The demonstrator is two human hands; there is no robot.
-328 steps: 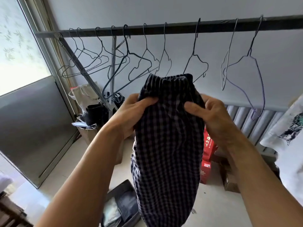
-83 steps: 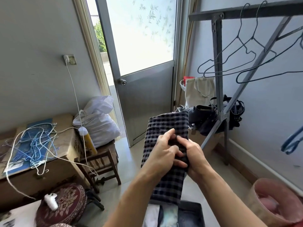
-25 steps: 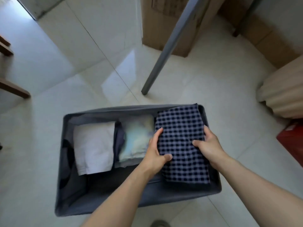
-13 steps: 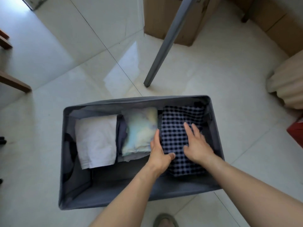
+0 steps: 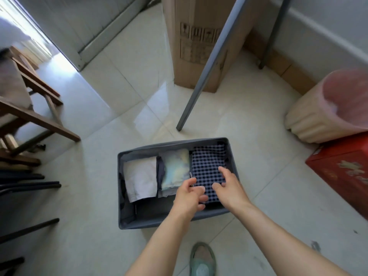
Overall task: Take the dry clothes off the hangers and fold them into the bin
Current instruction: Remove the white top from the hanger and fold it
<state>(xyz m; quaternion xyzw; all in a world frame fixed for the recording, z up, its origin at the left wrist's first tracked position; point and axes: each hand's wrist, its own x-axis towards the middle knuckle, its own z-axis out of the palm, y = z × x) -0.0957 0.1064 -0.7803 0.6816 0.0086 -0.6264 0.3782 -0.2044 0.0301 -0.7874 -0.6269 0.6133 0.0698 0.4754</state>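
A grey fabric bin (image 5: 127,218) stands on the tiled floor below me. Folded in its right end lies the dark checked garment (image 5: 208,166). A pale tie-dye piece (image 5: 175,172) lies in the middle and a white piece (image 5: 140,181) on the left. My left hand (image 5: 189,195) hovers above the bin's near edge with loosely curled fingers, holding nothing. My right hand (image 5: 229,187) hovers beside it over the checked garment, fingers relaxed and apart from the cloth.
A grey rack leg (image 5: 207,64) slants to the floor behind the bin, in front of a cardboard box (image 5: 191,42). A pink-lined waste basket (image 5: 328,108) and red box (image 5: 342,170) stand right. Wooden stool legs (image 5: 35,114) stand left. My shoe (image 5: 202,259) is below.
The checked garment went from my hands into the bin's right end. Both hands then pressed it flat and have now lifted off it, and my head has risen away from the bin.
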